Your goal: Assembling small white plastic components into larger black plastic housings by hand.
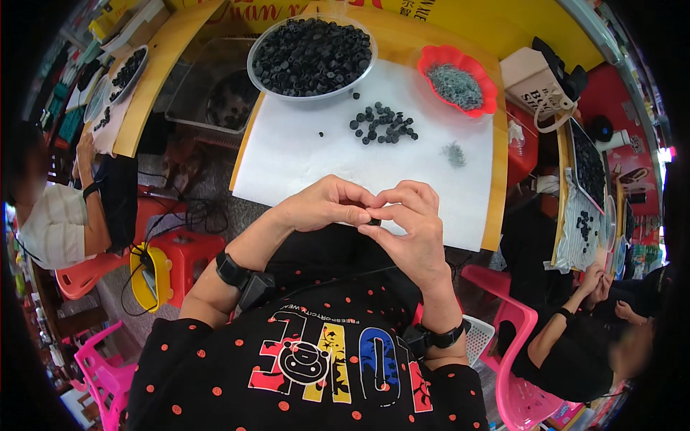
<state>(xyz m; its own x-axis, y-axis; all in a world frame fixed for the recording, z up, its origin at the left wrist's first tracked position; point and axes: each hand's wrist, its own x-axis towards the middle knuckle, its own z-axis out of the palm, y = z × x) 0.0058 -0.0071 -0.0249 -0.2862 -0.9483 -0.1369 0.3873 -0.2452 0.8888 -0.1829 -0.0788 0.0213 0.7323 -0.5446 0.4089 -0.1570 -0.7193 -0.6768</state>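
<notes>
Over the near edge of the white-covered table, my left hand and my right hand meet at the fingertips. Pinched between them is a small black round piece, mostly hidden by the fingers. Beyond my hands lies a loose group of similar black pieces, some with a hole in the middle. A little pile of fine clear-grey bits rests to the right of the group.
A large clear bowl heaped with black pieces stands at the back left. At the back right is a red scalloped dish holding grey-green bits. Co-workers sit left and right at other tables. A pink chair stands at my right.
</notes>
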